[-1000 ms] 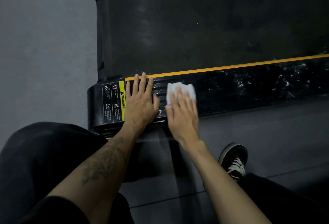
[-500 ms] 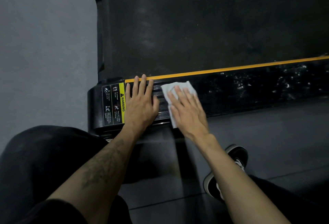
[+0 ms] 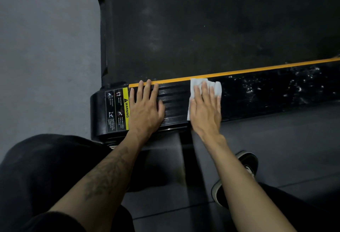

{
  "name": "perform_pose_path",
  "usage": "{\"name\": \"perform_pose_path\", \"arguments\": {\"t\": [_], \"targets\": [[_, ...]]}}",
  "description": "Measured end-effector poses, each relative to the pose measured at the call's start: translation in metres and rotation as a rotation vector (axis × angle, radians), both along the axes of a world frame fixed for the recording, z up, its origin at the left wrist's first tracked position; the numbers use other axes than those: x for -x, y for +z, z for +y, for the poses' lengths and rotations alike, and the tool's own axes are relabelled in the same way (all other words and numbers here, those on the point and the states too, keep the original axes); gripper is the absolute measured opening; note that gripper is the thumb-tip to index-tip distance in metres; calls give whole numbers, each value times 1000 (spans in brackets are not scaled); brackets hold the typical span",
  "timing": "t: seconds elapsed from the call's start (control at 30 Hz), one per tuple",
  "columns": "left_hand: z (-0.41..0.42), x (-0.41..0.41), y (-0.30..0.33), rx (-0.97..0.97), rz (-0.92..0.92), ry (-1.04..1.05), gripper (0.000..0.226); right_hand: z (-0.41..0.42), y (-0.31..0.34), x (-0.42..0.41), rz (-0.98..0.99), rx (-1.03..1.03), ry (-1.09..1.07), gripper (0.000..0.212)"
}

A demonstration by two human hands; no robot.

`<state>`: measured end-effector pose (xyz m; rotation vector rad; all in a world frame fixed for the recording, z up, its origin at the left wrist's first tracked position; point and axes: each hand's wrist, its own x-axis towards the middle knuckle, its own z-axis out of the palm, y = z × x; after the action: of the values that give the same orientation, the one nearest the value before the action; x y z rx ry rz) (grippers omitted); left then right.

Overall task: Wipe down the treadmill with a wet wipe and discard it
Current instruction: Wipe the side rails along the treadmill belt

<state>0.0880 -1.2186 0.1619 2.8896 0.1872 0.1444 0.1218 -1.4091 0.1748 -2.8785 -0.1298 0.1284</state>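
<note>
I am mid-wipe, my right hand [image 3: 206,110] pressing the wet wipe [image 3: 193,91] flat under straight fingers on the treadmill [image 3: 202,29] side rail [image 3: 266,91], my left hand [image 3: 145,110] resting open beside it, and next I should sweep right over the specks.

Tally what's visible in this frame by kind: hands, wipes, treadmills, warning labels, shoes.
Hands: 2, left hand and right hand
Wet wipe: 1
Treadmill: 1
Warning label: 1
Shoe: 1
Total: 6
</note>
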Motion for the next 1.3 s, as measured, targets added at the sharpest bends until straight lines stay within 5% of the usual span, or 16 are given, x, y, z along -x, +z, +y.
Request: {"name": "perform_pose_path", "arguments": {"t": [0.2, 0.4, 0.6, 0.8, 0.97, 1.17, 1.3], "targets": [[-1, 0, -1, 6, -11, 8, 65, 16, -1, 13, -7, 38, 346, 63], [-1, -1, -1, 1, -20, 6, 64, 15, 2, -6, 16, 10, -15, 59], [-1, -1, -2, 14, -25, 13, 65, 27, 1, -7, 15, 46, 411, 64], [-1, -1, -1, 8, -12, 10, 64, 22, 2, -18, 19, 48, 18, 57], [-2, -1, -2, 15, -43, 15, 63, 34, 0, -7, 7, 91, 362, 62], [-1, -1, -2, 12, -54, 18, 63, 14, 2, -25, 33, 107, 26, 63], [-1, -2, -5, 4, -69, 15, 63, 35, 0, -7, 29, 84, 331, 67]]}}
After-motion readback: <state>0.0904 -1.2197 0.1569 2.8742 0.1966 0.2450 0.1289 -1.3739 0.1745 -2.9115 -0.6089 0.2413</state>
